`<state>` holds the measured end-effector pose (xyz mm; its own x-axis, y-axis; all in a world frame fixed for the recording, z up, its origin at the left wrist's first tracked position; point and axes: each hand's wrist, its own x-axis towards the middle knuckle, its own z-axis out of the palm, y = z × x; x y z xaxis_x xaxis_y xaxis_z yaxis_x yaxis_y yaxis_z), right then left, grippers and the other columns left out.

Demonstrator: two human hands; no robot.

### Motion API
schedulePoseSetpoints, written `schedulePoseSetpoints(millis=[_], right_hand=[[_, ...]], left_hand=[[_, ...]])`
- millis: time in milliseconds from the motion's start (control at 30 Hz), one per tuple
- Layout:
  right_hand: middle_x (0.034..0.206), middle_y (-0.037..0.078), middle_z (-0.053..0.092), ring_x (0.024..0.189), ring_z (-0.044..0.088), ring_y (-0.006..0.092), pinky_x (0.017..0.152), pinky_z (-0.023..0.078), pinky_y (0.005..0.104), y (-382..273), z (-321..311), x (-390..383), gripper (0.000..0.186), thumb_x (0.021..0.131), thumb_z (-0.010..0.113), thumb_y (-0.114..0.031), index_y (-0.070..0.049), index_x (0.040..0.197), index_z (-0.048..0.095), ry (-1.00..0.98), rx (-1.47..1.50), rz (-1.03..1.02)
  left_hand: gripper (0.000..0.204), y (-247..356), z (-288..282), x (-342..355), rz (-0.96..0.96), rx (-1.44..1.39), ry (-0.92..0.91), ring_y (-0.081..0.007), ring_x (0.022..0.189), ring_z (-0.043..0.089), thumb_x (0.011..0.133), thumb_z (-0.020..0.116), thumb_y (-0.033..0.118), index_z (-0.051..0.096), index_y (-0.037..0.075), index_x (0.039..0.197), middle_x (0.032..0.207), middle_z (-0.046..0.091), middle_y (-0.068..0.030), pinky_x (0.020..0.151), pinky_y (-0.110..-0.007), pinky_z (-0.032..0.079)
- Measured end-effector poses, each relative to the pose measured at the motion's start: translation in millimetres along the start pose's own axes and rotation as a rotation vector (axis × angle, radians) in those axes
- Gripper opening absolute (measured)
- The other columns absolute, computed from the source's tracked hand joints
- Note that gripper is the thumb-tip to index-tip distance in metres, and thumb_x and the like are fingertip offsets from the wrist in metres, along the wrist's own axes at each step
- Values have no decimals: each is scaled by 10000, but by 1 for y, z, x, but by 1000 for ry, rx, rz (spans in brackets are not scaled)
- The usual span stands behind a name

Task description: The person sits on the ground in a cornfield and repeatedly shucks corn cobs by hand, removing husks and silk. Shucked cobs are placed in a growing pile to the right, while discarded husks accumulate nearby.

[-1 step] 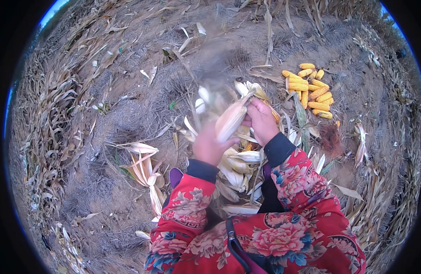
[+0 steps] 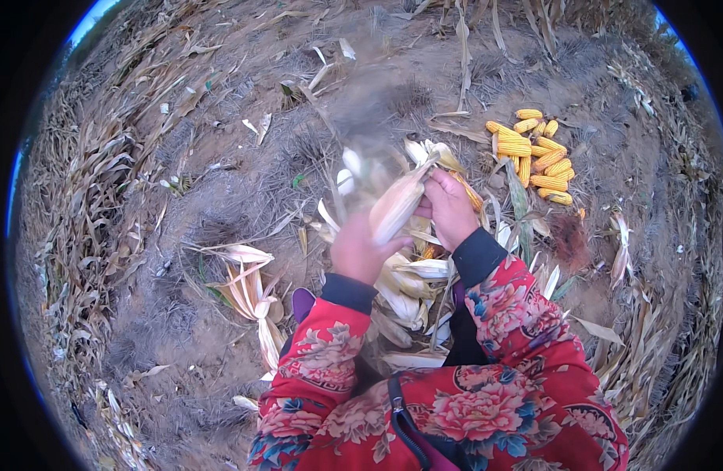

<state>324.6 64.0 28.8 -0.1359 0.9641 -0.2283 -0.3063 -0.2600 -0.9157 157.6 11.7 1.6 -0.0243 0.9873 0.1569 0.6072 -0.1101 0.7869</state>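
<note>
An ear of corn (image 2: 397,208), still wrapped in its pale husk, is tilted up to the right between my hands. My left hand (image 2: 359,247) is closed around its lower end; the thumb shows, while the other fingers are hidden or slightly blurred. At the narrow upper tip, my right hand (image 2: 449,210) is closed on the husk, with fingertips partly out of sight. Below both hands lies a heap of husked-over ears (image 2: 405,294), with some yellow kernels peeking through. Beyond my right hand, a bared yellow cob (image 2: 467,191) is partly covered.
A pile of bare yellow cobs (image 2: 538,157) lies on the soil at the far right. Peeled husks (image 2: 255,302) are at my left, and reddish corn silk (image 2: 568,239) at my right. Dry stalks (image 2: 87,228) line the left side.
</note>
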Motion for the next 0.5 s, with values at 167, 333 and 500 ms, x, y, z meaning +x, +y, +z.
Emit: schedulePoseSetpoints(millis=[167,333,500], right_hand=[[1089,96,644,943,679,197,841,565,340,7,15,6,294,990,393,-116,2,1215,541,47,131,44],[1100,105,647,936,685,211,836,569,345,13,19,11,274,1001,401,-131,-8,1197,548,63,219,70],[1100,117,647,969,673,222,856,563,365,26,18,12,231,1007,414,-137,-11,1134,560,107,279,122]], left_hand=[[729,-5,-9,1,173,260,156,-343,834,634,632,835,491,579,18,1126,935,646,-139,713,-401,512],[737,-10,-13,3,215,304,215,-320,821,631,620,822,527,584,34,1114,899,635,-129,717,-412,505],[741,-11,-20,6,189,384,107,-319,794,621,623,824,523,585,26,1117,859,623,-117,733,-404,504]])
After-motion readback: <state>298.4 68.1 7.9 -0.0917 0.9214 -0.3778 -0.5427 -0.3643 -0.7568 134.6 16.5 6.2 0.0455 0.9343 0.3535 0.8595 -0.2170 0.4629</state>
